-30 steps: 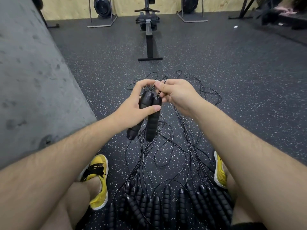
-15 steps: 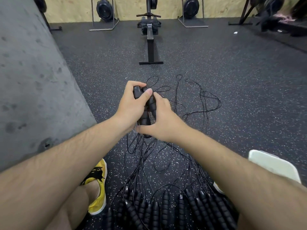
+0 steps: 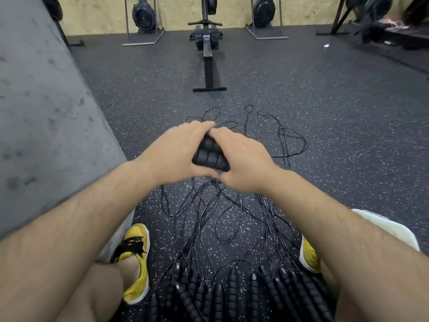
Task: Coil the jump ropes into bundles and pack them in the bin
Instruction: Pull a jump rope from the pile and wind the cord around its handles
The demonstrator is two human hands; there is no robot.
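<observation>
Black foam handles (image 3: 209, 154), one pair, lying side by side and clasped between both hands. Left hand (image 3: 173, 156): fingers curled over the pair's far end. Right hand (image 3: 246, 163): fingers wrapped round it from the right, fingertips meeting the left's above it. Black cords (image 3: 209, 217): trailing down from below the fingers, tangled on the speckled floor (image 3: 325, 135). Spare handles (image 3: 232, 293): a row well nearer than the fingers, between two yellow shoes (image 3: 137, 263). White container (image 3: 394, 228): right of the fingers, partly hidden by the forearm.
</observation>
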